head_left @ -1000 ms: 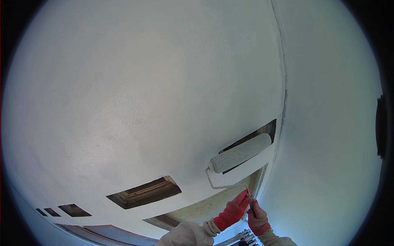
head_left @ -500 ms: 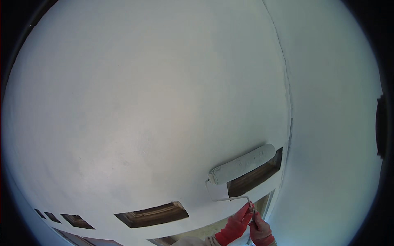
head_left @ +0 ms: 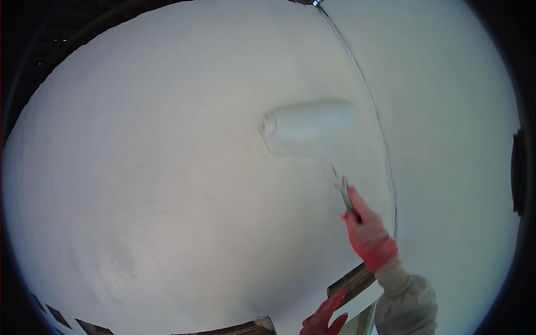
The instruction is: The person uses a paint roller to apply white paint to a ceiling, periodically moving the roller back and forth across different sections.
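My right hand (head_left: 370,234), in a red glove, is closed around the dark handle of a paint roller (head_left: 307,117). The long pale sleeve of the roller is blurred, high on the white plastered surface (head_left: 184,156), left of a cracked seam (head_left: 374,106). Its bent frame runs down to the handle. My left hand (head_left: 326,315), also red-gloved, is at the lower edge, away from the handle, its fingers apart and holding nothing. It is in front of a dark rectangular opening (head_left: 349,279).
A second white surface (head_left: 446,156) stands right of the seam. More dark openings (head_left: 223,329) line the lower edge toward the left (head_left: 58,317). A dark band (head_left: 67,39) lies beyond the plaster's uneven upper-left border.
The roller has moved up from beside the openings toward the upper middle, with my right hand on its handle. My left hand has let go of the handle. The view has shifted upward.
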`<move>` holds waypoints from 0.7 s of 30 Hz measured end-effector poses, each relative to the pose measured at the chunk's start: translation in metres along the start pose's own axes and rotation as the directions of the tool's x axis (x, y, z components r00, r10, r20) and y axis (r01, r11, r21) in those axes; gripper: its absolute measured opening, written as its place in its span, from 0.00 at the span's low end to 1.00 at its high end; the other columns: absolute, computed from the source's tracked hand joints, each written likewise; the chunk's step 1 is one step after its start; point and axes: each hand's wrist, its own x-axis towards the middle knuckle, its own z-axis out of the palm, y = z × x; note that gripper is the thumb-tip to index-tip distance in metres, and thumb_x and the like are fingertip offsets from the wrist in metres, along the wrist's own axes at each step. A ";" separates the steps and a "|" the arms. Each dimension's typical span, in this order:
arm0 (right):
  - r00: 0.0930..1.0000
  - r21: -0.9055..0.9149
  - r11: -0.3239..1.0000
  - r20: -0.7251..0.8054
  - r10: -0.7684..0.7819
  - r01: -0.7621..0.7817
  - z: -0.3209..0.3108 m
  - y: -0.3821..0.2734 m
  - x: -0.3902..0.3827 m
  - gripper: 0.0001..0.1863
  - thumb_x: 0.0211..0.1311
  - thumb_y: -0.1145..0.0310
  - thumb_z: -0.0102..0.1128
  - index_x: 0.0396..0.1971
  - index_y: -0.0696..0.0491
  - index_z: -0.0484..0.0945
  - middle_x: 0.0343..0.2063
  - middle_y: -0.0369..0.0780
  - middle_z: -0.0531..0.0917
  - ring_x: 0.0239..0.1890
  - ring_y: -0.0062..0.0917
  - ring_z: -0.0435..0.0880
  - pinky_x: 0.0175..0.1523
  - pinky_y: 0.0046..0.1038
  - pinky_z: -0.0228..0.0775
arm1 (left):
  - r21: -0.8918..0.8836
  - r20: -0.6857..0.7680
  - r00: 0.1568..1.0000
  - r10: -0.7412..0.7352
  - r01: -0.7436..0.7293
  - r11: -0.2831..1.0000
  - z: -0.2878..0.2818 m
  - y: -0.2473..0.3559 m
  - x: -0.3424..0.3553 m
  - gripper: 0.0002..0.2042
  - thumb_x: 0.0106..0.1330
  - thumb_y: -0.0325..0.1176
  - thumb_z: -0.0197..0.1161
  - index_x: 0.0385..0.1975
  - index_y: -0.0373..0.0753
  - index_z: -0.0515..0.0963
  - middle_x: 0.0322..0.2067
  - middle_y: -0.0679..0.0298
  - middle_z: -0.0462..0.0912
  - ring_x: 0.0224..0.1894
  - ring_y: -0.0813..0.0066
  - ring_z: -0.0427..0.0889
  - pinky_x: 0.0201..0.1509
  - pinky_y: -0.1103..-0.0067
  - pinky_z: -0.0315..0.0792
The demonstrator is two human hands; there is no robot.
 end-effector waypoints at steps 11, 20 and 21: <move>0.980 -0.216 0.957 -0.001 -0.198 0.193 0.032 -0.145 0.384 0.24 0.64 0.55 0.53 0.58 0.45 0.69 0.38 0.39 0.80 0.40 0.32 0.77 0.47 0.30 0.68 | 0.020 -0.064 0.996 0.059 -0.058 0.998 -0.057 0.021 0.038 0.24 0.64 0.22 0.57 0.61 0.38 0.64 0.59 0.54 0.68 0.58 0.63 0.72 0.58 0.72 0.70; 0.813 -0.809 0.420 0.118 -0.569 0.412 0.071 -0.202 0.548 0.26 0.61 0.57 0.55 0.60 0.44 0.67 0.49 0.38 0.79 0.50 0.34 0.77 0.56 0.32 0.68 | 0.300 -0.245 0.968 0.056 0.020 0.954 -0.108 0.057 0.023 0.24 0.65 0.23 0.57 0.62 0.38 0.63 0.58 0.54 0.70 0.54 0.63 0.76 0.53 0.74 0.74; 0.829 -0.798 0.464 0.077 -0.554 0.385 0.077 -0.207 0.552 0.25 0.62 0.55 0.53 0.59 0.46 0.68 0.50 0.39 0.78 0.51 0.35 0.76 0.57 0.33 0.67 | 0.323 -0.263 0.964 0.042 0.047 0.945 -0.111 0.060 0.018 0.24 0.65 0.23 0.57 0.62 0.38 0.63 0.57 0.54 0.71 0.53 0.63 0.77 0.52 0.74 0.74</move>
